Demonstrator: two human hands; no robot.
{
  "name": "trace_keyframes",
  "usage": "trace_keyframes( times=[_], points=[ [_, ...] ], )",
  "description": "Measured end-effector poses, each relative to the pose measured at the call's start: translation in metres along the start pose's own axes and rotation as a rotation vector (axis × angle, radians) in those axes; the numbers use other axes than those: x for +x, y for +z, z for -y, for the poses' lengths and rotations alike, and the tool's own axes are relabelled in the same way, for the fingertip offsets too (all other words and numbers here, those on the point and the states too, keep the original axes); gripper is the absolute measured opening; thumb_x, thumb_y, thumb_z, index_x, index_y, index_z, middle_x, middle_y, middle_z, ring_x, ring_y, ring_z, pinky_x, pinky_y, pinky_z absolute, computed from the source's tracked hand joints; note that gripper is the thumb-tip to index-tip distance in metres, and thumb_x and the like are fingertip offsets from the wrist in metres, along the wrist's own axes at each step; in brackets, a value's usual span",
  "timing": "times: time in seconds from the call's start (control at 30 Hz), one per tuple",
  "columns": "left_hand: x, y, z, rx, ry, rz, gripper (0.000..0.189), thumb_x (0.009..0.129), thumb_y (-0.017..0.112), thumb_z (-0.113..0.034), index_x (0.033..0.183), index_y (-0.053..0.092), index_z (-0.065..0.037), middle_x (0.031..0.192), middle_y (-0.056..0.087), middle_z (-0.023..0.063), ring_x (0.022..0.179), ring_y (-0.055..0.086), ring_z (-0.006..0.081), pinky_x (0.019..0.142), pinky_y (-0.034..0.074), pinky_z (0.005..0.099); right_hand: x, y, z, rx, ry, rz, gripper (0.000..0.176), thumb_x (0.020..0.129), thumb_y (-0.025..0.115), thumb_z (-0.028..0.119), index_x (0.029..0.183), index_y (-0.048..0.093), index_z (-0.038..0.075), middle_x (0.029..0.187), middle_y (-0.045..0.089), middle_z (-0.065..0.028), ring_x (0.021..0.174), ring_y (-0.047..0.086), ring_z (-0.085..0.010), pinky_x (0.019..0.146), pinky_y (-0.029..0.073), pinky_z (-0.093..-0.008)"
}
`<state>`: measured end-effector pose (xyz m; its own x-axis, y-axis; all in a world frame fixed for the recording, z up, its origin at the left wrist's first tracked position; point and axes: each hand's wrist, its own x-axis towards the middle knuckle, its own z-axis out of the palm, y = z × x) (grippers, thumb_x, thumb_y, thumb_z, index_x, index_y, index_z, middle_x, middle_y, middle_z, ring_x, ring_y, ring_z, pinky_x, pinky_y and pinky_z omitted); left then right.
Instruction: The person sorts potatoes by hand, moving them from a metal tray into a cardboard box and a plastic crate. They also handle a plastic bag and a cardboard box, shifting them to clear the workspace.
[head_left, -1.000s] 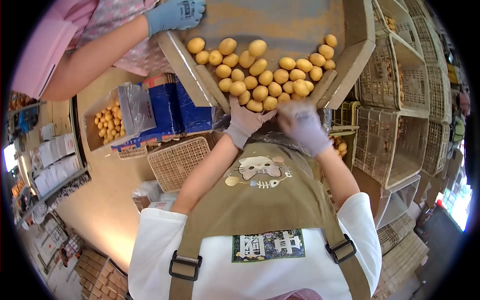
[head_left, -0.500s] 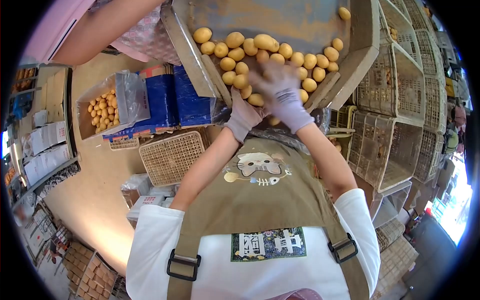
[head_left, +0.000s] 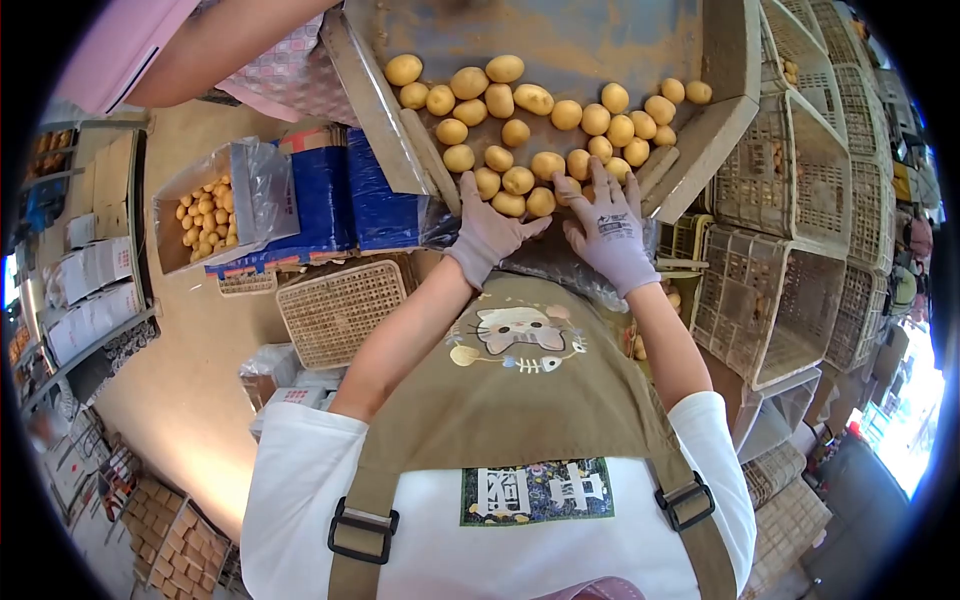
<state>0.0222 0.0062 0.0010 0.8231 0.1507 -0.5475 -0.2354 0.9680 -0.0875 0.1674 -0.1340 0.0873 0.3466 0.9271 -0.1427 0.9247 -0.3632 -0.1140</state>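
Note:
Many round yellow potatoes lie in a metal-floored sorting tray in front of me, gathered near its narrow lower mouth. My left hand, in a light grey-purple glove, rests at the mouth's left side, fingers spread and thumb pointing right, touching or nearly touching the nearest potatoes. On the other side of the mouth, my right hand, gloved the same way with dark print on its back, has its fingers apart against the lower right potatoes. Neither palm shows. Dark plastic sheeting hangs below the mouth.
To the left, a plastic-lined box holds more potatoes beside blue-wrapped cartons. A beige plastic crate stands below them. Stacked crates line the right side. Another person's arm reaches in at upper left.
My right hand has drawn back toward me and to the right from over the potatoes. Several potatoes have shifted and spread near the mouth. My left hand stays near the same spot.

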Motion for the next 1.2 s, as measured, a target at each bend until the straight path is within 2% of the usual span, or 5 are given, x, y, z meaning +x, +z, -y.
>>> trace_keyframes(
  times=[0.83, 0.93, 1.07, 1.13, 1.2],
  points=[
    [-0.004, 0.0, 0.005, 0.021, 0.012, -0.03, 0.082, 0.092, 0.038, -0.078, 0.155, 0.032, -0.026, 0.16, 0.038, 0.006, 0.147, 0.036, 0.0356, 0.11, 0.03, 0.0711, 0.002, 0.0, 0.001, 0.025, 0.025, 0.003, 0.073, 0.086, 0.07, 0.033, 0.154, 0.043, 0.032, 0.156, 0.039, -0.0241, 0.141, 0.043, -0.0398, 0.123, 0.016, -0.0571],
    [-0.008, 0.002, 0.005, 0.201, 0.0, -0.17, 0.072, 0.095, 0.041, -0.07, 0.153, 0.037, -0.027, 0.155, 0.045, 0.0051, 0.145, 0.039, 0.0326, 0.109, 0.031, 0.0717, 0.025, 0.0, -0.013, 0.499, 0.157, -0.113, 0.067, 0.086, 0.07, 0.033, 0.149, 0.05, 0.029, 0.155, 0.042, -0.0234, 0.141, 0.043, -0.041, 0.121, 0.02, -0.0571],
    [-0.001, -0.026, 0.015, 0.48, 0.158, -0.121, 0.057, 0.099, 0.049, -0.053, 0.147, 0.045, -0.022, 0.147, 0.052, 0.004, 0.142, 0.042, 0.0295, 0.113, 0.029, 0.0654, 0.038, 0.005, 0.003, -0.085, 0.081, -0.196, 0.049, 0.09, 0.065, 0.034, 0.137, 0.062, 0.021, 0.151, 0.049, -0.0167, 0.142, 0.043, -0.0363, 0.118, 0.028, -0.0554],
    [-0.007, -0.017, 0.011, 0.408, 0.137, -0.133, 0.059, 0.099, 0.052, -0.052, 0.148, 0.044, -0.021, 0.147, 0.05, 0.0037, 0.143, 0.041, 0.0296, 0.113, 0.028, 0.065, 0.053, 0.002, -0.027, 0.402, -0.016, 0.044, 0.046, 0.09, 0.065, 0.035, 0.133, 0.064, 0.021, 0.152, 0.05, -0.0134, 0.139, 0.047, -0.0395, 0.115, 0.032, -0.0585],
    [-0.013, -0.003, 0.005, 0.118, 0.017, -0.149, 0.062, 0.099, 0.051, -0.056, 0.149, 0.041, -0.021, 0.153, 0.045, 0.0038, 0.144, 0.039, 0.0301, 0.113, 0.029, 0.0664, 0.062, -0.011, -0.042, 0.415, 0.212, -0.171, 0.044, 0.089, 0.065, 0.034, 0.131, 0.065, 0.02, 0.151, 0.05, -0.0146, 0.136, 0.049, -0.041, 0.113, 0.034, -0.059]
  ],
)
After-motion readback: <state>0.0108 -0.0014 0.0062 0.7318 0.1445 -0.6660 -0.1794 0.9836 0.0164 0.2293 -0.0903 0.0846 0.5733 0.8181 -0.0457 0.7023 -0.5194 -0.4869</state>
